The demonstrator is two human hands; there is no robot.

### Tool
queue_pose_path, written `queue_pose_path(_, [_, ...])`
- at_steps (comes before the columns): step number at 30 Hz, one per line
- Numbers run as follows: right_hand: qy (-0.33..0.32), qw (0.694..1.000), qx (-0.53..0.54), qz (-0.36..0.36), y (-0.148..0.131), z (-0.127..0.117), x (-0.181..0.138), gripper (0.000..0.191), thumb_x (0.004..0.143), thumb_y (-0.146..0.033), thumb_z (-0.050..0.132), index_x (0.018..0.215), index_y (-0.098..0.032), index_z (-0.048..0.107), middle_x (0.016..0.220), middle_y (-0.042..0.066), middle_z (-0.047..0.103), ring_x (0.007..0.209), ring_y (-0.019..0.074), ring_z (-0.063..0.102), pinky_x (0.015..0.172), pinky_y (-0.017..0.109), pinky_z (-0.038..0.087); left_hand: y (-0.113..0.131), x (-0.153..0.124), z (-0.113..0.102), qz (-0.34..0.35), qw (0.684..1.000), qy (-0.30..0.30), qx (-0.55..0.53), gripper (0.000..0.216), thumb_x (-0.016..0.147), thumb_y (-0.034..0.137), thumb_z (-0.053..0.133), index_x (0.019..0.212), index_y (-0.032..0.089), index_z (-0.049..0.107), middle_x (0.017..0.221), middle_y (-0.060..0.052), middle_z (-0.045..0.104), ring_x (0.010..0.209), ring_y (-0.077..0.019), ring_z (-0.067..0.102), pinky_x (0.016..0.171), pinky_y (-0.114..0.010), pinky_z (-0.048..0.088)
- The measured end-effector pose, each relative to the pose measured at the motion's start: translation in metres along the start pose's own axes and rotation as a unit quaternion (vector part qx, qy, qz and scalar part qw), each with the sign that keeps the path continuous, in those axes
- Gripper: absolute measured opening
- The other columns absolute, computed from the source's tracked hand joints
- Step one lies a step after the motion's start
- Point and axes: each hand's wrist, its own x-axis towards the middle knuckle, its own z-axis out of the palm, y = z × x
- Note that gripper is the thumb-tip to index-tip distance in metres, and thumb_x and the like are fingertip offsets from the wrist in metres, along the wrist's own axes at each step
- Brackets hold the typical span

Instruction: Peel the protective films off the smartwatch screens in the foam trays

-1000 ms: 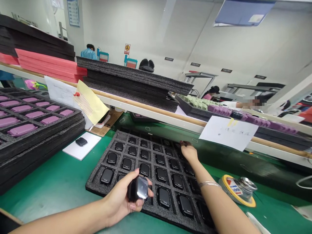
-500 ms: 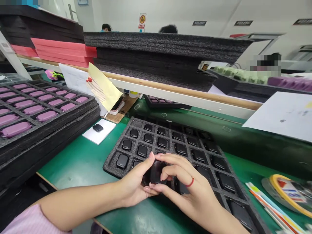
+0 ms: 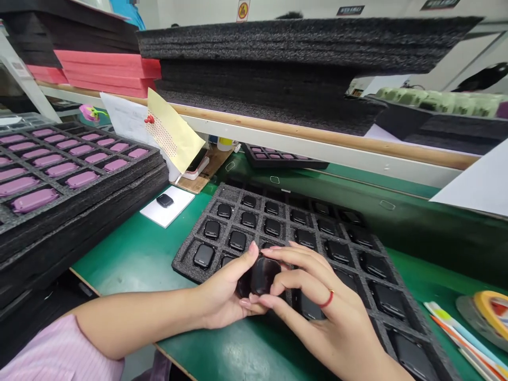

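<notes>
Both hands meet at the middle over the near edge of a black foam tray [image 3: 186, 264]. Between them is a black smartwatch case [image 3: 265, 275] with a glossy, rounded-square face turned toward me. My left hand [image 3: 228, 296] supports it from the left, thumb raised along its upper side and fingers underneath. Curled around the right side, my right hand [image 3: 329, 301] has its thumb at the lower edge and fingertips at the top and side; a red ring is on one finger. Similar black watch cases [image 3: 204, 255] sit in the tray's compartments, some hidden by my hands.
Stacked foam trays with purple cases [image 3: 81, 179] stand left. Another black watch case [image 3: 164, 200] lies on a white pad [image 3: 174, 211]. Tape [image 3: 490, 312] and coloured strips [image 3: 460, 333] lie right. A shelf [image 3: 278, 129] carrying black foam sheets [image 3: 257, 79] crosses behind.
The camera view has shifted slightly, with the shelf appearing larger. Both hands keep hold of the watch case, and its face shows a little more between the fingers.
</notes>
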Motion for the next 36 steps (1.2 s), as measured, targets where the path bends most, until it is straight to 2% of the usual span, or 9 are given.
queue_pose_path(6, [0.053,0.991,0.057,0.11,0.005,-0.009,0.0,0.014,0.097,-0.034,0.064,0.086,-0.026,0.06,0.096,0.002,0.072,0.095,0.0174,0.07,0.086,0.031,0.057,-0.002,-0.002,0.001,-0.016,1.0,0.0,0.023,0.056,0.077,0.065,0.077,0.086,0.012,0.064,0.069,-0.002,0.057,0.043,-0.0022,0.033,0.044,-0.018,0.017])
queue_pose_path(8, [0.022,0.995,0.053,0.08,0.002,-0.012,0.0,0.018,0.091,-0.042,0.071,0.091,-0.026,0.062,0.105,0.005,0.07,0.1,0.0201,0.069,0.082,0.031,0.058,-0.002,-0.003,0.001,-0.022,0.999,-0.008,0.031,0.059,0.077,0.068,0.076,0.085,0.011,0.066,0.061,0.001,0.053,0.043,-0.0031,0.031,0.045,-0.019,0.019])
queue_pose_path(11, [-0.029,1.0,0.006,0.009,-0.004,-0.013,0.0,0.019,0.088,-0.037,0.076,0.096,-0.025,0.064,0.119,0.008,0.067,0.112,0.0239,0.065,0.091,0.035,0.057,-0.002,-0.003,0.001,-0.019,0.999,0.004,0.026,0.059,0.076,0.069,0.076,0.084,0.012,0.064,0.056,0.004,0.047,0.042,-0.0033,0.029,0.045,-0.019,0.019])
queue_pose_path(17, [-0.017,1.0,0.01,0.002,-0.008,-0.008,0.002,0.006,0.097,-0.024,0.063,0.091,-0.024,0.064,0.114,0.007,0.068,0.109,0.019,0.065,0.094,0.03,0.055,-0.001,-0.003,0.002,-0.019,1.0,-0.006,0.001,0.055,0.077,0.064,0.078,0.087,0.013,0.061,0.062,0.003,0.049,0.046,-0.0033,0.032,0.044,-0.017,0.015])
queue_pose_path(22, [0.095,0.981,0.122,0.12,-0.002,-0.013,0.0,0.01,0.096,-0.027,0.067,0.085,-0.026,0.066,0.092,0.0,0.071,0.092,0.0118,0.069,0.086,0.019,0.056,0.0,-0.005,0.004,-0.034,0.999,-0.013,0.011,0.053,0.077,0.064,0.079,0.089,0.013,0.069,0.072,-0.002,0.06,0.045,-0.0031,0.035,0.047,-0.02,0.017])
queue_pose_path(25, [0.192,0.936,0.213,0.204,0.001,-0.017,0.0,0.016,0.092,-0.034,0.073,0.079,-0.026,0.068,0.082,-0.001,0.069,0.08,0.0095,0.068,0.076,0.014,0.057,0.002,-0.006,0.004,-0.041,0.999,-0.017,0.019,0.056,0.076,0.065,0.079,0.098,0.013,0.074,0.083,-0.007,0.067,0.043,-0.002,0.034,0.047,-0.022,0.015])
queue_pose_path(29, [0.254,0.882,0.295,0.266,0.003,-0.02,0.004,0.024,0.085,-0.04,0.08,0.073,-0.023,0.068,0.079,-0.001,0.072,0.057,0.007,0.066,0.065,0.015,0.06,0.004,-0.004,0.003,-0.038,0.999,-0.024,0.017,0.055,0.079,0.064,0.076,0.1,0.013,0.075,0.084,-0.008,0.068,0.043,-0.0023,0.034,0.047,-0.022,0.013])
queue_pose_path(32, [0.289,0.875,0.285,0.264,-0.001,-0.02,0.006,0.022,0.086,-0.037,0.079,0.075,-0.022,0.068,0.087,0.0,0.075,0.067,0.0116,0.074,0.074,0.019,0.064,0.003,-0.004,0.003,-0.039,0.999,-0.028,0.019,0.054,0.082,0.064,0.074,0.1,0.013,0.075,0.084,-0.008,0.068,0.043,-0.0028,0.033,0.047,-0.023,0.012])
queue_pose_path(36, [0.293,0.904,0.204,0.234,-0.008,-0.019,0.003,0.014,0.086,-0.025,0.078,0.096,-0.025,0.068,0.102,0.004,0.075,0.094,0.0194,0.075,0.091,0.031,0.065,0.003,-0.005,0.003,-0.037,0.999,-0.034,0.016,0.053,0.08,0.062,0.076,0.099,0.013,0.075,0.084,-0.008,0.068,0.043,-0.0028,0.033,0.048,-0.024,0.011])
